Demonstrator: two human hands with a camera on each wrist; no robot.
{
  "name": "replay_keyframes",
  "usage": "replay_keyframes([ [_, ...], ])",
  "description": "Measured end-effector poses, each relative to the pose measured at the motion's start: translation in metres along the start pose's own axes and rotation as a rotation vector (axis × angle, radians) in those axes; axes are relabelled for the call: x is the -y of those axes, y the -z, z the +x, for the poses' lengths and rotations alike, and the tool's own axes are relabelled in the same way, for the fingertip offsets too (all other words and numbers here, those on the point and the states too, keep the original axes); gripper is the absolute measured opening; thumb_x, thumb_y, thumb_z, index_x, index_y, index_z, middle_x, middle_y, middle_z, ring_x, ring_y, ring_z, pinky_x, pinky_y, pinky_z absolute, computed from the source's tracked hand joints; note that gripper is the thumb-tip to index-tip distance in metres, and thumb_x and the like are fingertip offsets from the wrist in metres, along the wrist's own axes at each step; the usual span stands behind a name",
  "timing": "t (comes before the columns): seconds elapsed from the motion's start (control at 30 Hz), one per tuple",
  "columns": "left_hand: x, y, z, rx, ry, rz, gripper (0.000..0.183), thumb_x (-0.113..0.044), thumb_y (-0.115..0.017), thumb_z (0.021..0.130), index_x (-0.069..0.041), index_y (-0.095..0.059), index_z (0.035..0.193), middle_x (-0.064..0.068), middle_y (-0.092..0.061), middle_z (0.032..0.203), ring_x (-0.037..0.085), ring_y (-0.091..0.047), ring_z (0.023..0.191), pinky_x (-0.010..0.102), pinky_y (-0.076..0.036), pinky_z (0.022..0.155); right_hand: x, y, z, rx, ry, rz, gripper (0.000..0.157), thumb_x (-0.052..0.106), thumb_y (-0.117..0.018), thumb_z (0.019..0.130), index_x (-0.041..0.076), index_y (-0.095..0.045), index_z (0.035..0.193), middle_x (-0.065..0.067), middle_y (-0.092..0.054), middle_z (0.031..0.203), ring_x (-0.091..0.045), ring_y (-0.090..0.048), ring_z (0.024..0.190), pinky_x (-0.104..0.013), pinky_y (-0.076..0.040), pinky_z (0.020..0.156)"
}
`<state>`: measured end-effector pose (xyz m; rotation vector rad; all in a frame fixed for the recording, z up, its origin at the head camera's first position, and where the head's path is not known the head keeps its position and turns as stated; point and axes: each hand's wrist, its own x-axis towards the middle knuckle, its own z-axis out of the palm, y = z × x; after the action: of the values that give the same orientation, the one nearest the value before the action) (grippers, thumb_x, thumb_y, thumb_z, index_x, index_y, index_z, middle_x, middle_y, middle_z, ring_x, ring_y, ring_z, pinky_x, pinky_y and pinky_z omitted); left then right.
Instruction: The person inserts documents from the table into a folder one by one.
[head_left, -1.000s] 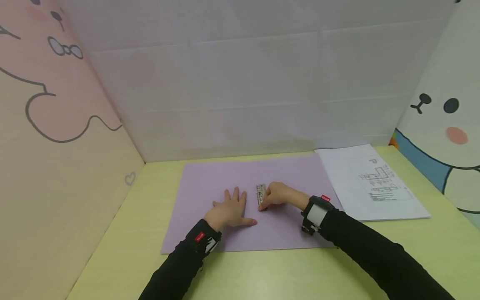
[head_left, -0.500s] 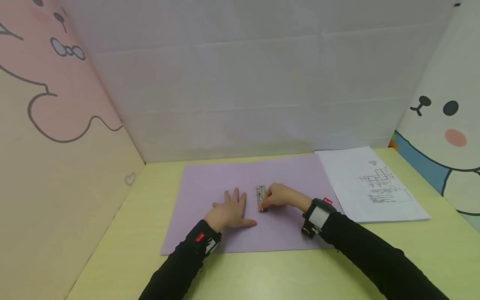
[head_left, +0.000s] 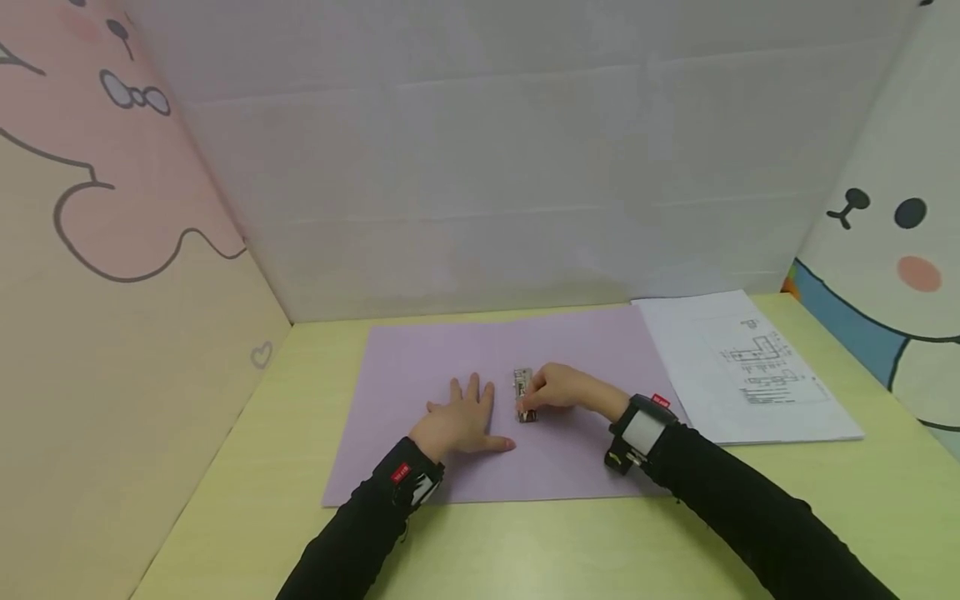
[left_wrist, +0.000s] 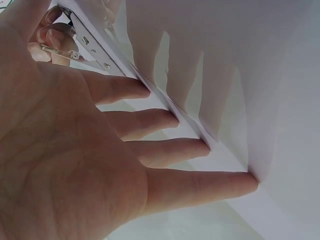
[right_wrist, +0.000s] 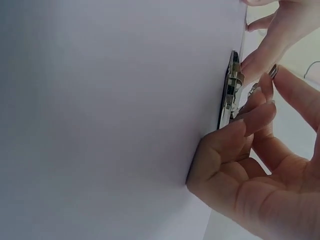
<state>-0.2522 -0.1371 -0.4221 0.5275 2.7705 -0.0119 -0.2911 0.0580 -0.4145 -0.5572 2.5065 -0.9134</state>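
Note:
A light purple folder (head_left: 420, 358) lies spread out on the table. Fixed near its middle is a metal lever clip (head_left: 522, 380), standing lengthwise away from me. My left hand (head_left: 457, 423) rests on the folder left of the clip, fingers straight and spread, as the left wrist view also shows. From the right, my right hand (head_left: 561, 388) pinches the clip's lever (right_wrist: 273, 71) between thumb and finger at the near end. Its other fingers are curled against the folder. In the right wrist view the clip's base (right_wrist: 231, 90) lies flat on the folder, partly behind the fingers.
A stack of white sheets (head_left: 712, 400) with a printed drawing lies at the folder's right edge. The pale yellow table (head_left: 255, 500) runs around the folder. A white panel (head_left: 465, 192) stands behind, with cartoon-printed panels (head_left: 150, 333) at both sides.
My right fingertips have shifted slightly away from me along the clip, and a little more of its near end shows. My left hand stays in place on the folder.

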Motion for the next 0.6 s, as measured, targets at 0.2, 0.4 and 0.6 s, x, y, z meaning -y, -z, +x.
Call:
replay_keyframes([
  [0.2,0.0016,0.0009,-0.0004,0.004,0.001,0.007,0.107,-0.075,-0.049,0.072,-0.007,-0.018,0.149,0.021,-0.011,0.154,0.048,-0.011,0.134,0.076,-0.032,0.084,0.0039,0.0016,0.0007,0.0,0.003,0.012,0.025,0.03,-0.068,0.08,0.005,-0.071,0.077,0.006,-0.044,0.056,-0.008,-0.037,0.051,-0.022,-0.028,0.047],
  [0.4,0.0024,0.001,-0.0013,0.001,-0.008,0.006,0.106,-0.074,-0.05,0.073,-0.007,-0.018,0.149,0.021,-0.011,0.154,0.048,-0.011,0.134,0.077,-0.032,0.083,0.0061,0.0031,0.003,0.014,0.028,0.018,0.025,0.031,-0.066,0.082,0.006,-0.069,0.079,0.004,-0.049,0.061,-0.008,-0.038,0.052,-0.022,-0.031,0.048],
  [0.6,0.0008,0.0017,-0.0022,0.015,-0.002,-0.002,0.106,-0.074,-0.05,0.073,-0.007,-0.017,0.149,0.022,-0.01,0.154,0.048,-0.01,0.134,0.077,-0.031,0.084,0.0061,0.0047,0.0021,-0.016,0.047,0.065,0.024,0.031,-0.065,0.083,0.008,-0.068,0.087,0.001,-0.058,0.07,-0.011,-0.045,0.057,-0.024,-0.039,0.051],
])
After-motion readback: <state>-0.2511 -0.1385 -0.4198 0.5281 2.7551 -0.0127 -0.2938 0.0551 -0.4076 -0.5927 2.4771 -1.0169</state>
